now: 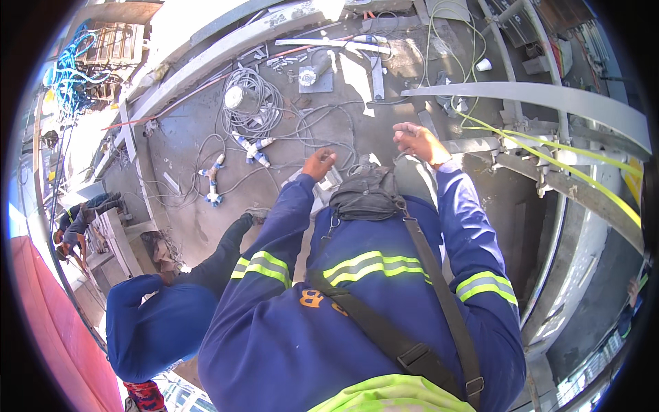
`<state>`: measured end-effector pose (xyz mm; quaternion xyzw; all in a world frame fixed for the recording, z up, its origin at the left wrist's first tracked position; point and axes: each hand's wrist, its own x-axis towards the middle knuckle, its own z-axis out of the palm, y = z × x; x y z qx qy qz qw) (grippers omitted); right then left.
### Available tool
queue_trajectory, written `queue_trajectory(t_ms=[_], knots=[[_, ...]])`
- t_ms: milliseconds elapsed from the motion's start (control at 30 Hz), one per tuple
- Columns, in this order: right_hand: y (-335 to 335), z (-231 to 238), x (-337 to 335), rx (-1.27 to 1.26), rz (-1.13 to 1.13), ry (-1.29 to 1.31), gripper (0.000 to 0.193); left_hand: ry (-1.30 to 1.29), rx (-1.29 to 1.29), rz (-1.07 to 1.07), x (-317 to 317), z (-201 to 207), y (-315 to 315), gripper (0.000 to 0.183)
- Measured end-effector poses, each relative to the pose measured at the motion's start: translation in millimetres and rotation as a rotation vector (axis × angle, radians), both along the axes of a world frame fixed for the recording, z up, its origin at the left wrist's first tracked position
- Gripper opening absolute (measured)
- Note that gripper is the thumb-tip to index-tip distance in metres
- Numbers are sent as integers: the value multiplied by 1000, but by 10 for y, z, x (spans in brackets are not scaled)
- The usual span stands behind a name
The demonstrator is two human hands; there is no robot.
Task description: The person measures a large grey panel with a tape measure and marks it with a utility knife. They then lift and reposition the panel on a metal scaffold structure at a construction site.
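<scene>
My left hand (pixel 320 164) is held in front of me with its fingers curled in, and nothing shows in it. Higher and to the right, my right hand (pixel 420 141) has its fingers partly stretched and apart, holding nothing. Between my wrists, a dark grey pouch (pixel 364 193) hangs at my waist from a black strap (pixel 439 295) across my blue jacket. Beyond the left hand, white-and-blue cable connectors (pixel 252 149) lie on the floor near a coiled grey cable (pixel 257 103) with a white bucket-like thing (pixel 238 97) in it.
Close on my left is a person in dark blue (pixel 161 323); other people bend down at far left (pixel 75 230). A metal rail (pixel 528 93) and yellow-green hoses (pixel 549 144) cross the right side. Ahead are a square metal plate (pixel 316 79) and scattered offcuts (pixel 285 60).
</scene>
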<state>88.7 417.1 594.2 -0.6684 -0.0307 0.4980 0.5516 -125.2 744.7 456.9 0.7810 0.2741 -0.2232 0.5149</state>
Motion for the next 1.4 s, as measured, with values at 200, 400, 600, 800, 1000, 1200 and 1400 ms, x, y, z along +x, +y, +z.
queue_trajectory(t_ms=[200,400,600,800,1000,1200,1400], knots=[[808,-1073,864,-238,16,-1,41,70,-37,188,169,516,363,62],[1017,-2959,1797,-687,211,-225,37,86,-291,76,1400,963,8,61],[1716,-4071,2747,-665,106,-260,41,36,-14,-46,2418,214,-525,86],[2148,-5176,4064,-674,124,-232,44,47,136,-66,3367,-391,-613,84],[2533,-6426,4895,-496,-36,-290,52,-82,40,100,3682,-728,-310,65],[2722,-6479,4463,-627,-113,-683,47,-52,-20,124,3846,-799,-211,60],[2046,-5996,3429,-663,269,3,27,-3,-10,136,3983,-821,-219,55]])
